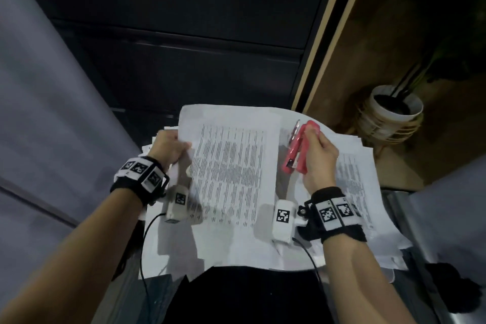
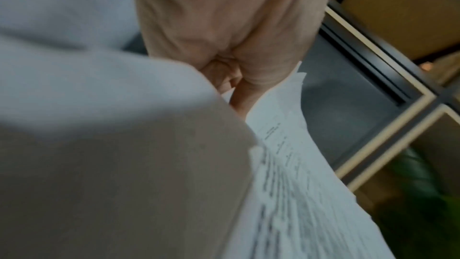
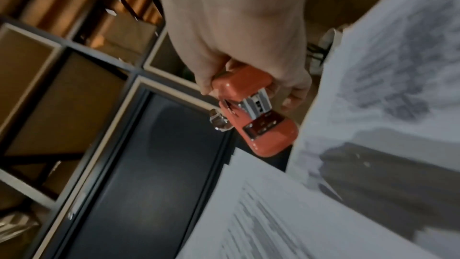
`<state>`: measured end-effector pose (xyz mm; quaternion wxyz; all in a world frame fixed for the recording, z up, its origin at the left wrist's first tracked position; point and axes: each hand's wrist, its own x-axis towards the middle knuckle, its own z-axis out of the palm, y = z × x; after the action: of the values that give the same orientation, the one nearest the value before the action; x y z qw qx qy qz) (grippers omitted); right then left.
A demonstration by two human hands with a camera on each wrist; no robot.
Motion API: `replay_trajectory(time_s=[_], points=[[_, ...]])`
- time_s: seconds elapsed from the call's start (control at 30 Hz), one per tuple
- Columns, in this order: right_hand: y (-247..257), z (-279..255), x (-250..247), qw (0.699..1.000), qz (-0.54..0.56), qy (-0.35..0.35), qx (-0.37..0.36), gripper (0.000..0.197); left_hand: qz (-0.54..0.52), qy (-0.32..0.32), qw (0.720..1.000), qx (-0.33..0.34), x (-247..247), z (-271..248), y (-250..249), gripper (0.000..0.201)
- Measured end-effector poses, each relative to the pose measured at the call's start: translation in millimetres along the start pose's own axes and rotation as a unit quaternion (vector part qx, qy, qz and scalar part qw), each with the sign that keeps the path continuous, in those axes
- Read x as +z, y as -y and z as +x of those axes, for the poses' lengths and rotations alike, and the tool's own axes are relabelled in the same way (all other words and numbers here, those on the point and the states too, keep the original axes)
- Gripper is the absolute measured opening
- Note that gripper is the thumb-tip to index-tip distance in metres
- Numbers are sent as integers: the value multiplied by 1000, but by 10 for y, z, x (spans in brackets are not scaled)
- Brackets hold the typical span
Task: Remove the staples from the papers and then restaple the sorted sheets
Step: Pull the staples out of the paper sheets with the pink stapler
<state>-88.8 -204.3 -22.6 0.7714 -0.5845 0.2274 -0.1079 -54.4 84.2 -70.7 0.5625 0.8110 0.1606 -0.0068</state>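
Stapler in right hand — raised.

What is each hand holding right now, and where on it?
The left hand grips the printed sheets at their left edge. The right hand grips the red stapler around its body.

We see the left hand pinching the left edge of a printed sheet, lifted over loose papers, while the right hand grips a red stapler beside it.
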Motion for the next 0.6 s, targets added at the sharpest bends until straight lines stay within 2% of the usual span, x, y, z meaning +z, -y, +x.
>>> replay_trajectory(time_s=[0.07,0.2,0.33,0.43,0.53,0.6], points=[[240,53,-185,999,13,-20,-40,9,-4,21,1000,8,287,57,-199,21],[546,131,-556,992,8,-44,-117,12,25,60,997,29,1111,32,-499,21],[533,229,-894,990,-18,-71,-121,13,58,75,995,45,1839,-56,-632,15],[399,278,-1064,991,-37,-85,-96,9,90,83,992,39,2079,-120,-641,16],[210,302,-1166,993,-66,-82,-54,15,203,80,974,61,2078,-94,-540,53],[76,309,-1169,994,-79,-75,-24,14,314,36,946,76,1930,-74,-472,62]])
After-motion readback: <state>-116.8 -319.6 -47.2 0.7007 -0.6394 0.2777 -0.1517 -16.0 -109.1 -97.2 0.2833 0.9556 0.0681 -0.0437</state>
